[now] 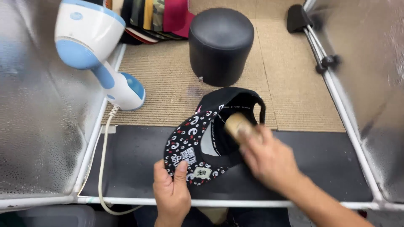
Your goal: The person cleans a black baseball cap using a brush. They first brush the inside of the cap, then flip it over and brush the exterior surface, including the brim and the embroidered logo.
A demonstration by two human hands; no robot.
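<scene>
A black cap [219, 113] lies upside down on the black mat [134, 159], its brim patterned with small white and pink marks toward me. My left hand [171, 191] pinches the brim's near edge between thumb and fingers. My right hand [269, 157] grips a tan wooden brush [237, 125] whose head is pushed inside the cap's crown. The brush looks blurred from motion.
A white and blue garment steamer [94, 54] stands at the left, its cord [102, 168] trailing over the mat's front edge. A black cylindrical form [221, 44] stands on the beige carpet behind the cap. Stacked caps [155, 19] lie at the back. Silver panels wall both sides.
</scene>
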